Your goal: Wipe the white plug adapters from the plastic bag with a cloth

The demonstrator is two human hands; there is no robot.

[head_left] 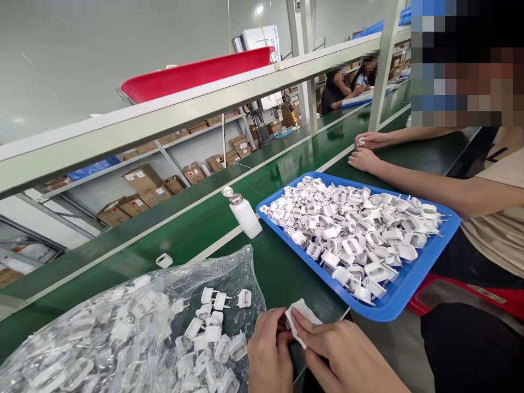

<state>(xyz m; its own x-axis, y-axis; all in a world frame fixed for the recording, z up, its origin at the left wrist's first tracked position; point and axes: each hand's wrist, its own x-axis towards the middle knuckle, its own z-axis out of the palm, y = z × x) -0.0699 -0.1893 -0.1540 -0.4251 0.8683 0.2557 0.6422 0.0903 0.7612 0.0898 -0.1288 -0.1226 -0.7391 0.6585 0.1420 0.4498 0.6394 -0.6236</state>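
Observation:
My left hand and my right hand meet at the bottom edge of the green bench. My right hand presses a small white cloth against something pinched in my left fingers; that part is almost hidden. Left of my hands lies a clear plastic bag heaped with white plug parts, and several loose white plug parts lie at its mouth.
A blue tray full of white plug parts sits to the right. A white dispenser bottle stands beside it. One plug part lies alone on the green belt. A co-worker's hands rest at the right.

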